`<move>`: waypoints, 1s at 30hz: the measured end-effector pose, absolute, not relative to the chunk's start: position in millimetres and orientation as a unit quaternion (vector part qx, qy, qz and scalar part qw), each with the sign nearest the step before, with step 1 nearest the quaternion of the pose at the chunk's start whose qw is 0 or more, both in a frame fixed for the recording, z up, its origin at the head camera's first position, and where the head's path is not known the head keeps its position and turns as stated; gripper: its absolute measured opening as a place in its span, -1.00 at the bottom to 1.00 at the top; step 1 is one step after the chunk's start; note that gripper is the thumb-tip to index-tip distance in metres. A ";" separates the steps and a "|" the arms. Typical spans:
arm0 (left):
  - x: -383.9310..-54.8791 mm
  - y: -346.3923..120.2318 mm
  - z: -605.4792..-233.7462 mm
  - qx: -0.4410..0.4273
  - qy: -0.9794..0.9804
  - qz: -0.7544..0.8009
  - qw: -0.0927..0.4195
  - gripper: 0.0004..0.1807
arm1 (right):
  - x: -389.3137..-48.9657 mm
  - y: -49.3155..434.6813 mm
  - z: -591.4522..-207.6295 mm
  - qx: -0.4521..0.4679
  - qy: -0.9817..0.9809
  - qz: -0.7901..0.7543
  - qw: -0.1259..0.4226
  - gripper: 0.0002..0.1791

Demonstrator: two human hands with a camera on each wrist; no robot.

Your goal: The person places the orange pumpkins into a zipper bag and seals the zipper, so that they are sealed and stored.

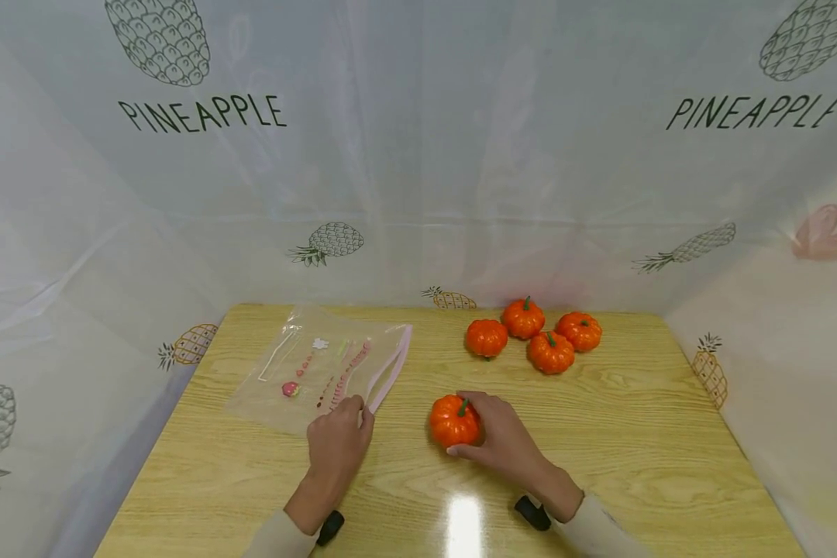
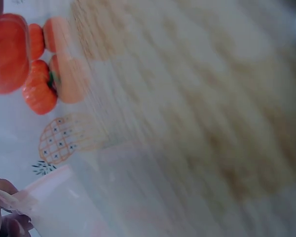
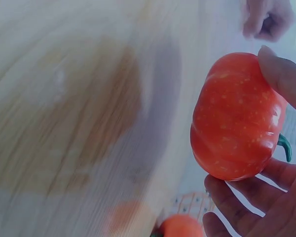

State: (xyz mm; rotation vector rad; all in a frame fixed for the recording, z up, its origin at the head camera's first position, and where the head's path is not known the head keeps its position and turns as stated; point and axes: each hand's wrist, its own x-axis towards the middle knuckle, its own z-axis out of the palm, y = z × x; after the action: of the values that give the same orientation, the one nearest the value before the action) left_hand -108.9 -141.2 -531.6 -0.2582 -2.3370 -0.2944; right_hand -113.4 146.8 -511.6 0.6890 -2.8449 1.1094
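Observation:
My left hand [image 1: 338, 438] pinches the near corner of a clear plastic zip bag [image 1: 272, 403] with a pink edge and a printed strawberry. The bag lies flat on the left of the table, its pink-edged mouth facing right and slightly parted. In the left wrist view, fingertips [image 2: 10, 224] hold the bag's edge [image 2: 59, 197]. My right hand [image 1: 505, 438] grips a small orange toy pumpkin [image 1: 449, 422] with a green stem, thumb on the near side and fingers on the far side. The right wrist view has this pumpkin [image 3: 237, 118] between thumb and spread fingers.
Several more orange pumpkins [image 1: 551, 353] sit grouped at the back right of the wooden table [image 1: 635, 442]. A pale curtain [image 1: 418, 155] printed with pineapples hangs behind the table and along both sides.

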 end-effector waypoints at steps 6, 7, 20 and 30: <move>-112.7 -141.0 -532.5 -0.110 -0.906 -0.083 0.400 -0.89 | -119.0 120.4 -513.6 0.250 -0.903 0.350 0.011 -0.06; -113.1 -141.1 -532.7 -0.110 -0.905 -0.080 0.402 -0.90 | -120.0 116.6 -513.6 0.252 -0.903 0.348 0.012 -0.06; -113.1 -140.8 -531.6 -0.106 -0.915 -0.072 0.382 -0.89 | -133.3 83.2 -507.8 0.237 -0.895 0.377 0.019 -0.07; -112.0 -139.8 -530.9 -0.099 -0.923 -0.077 0.365 -0.87 | -145.8 62.3 -505.1 0.245 -0.884 0.397 0.031 -0.08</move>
State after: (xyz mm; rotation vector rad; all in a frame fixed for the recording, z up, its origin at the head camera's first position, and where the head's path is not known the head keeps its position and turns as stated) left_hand -112.0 -139.8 -530.9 -0.2541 -2.3726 -0.1989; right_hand -145.8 62.3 -505.1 0.7544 -2.7231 1.2242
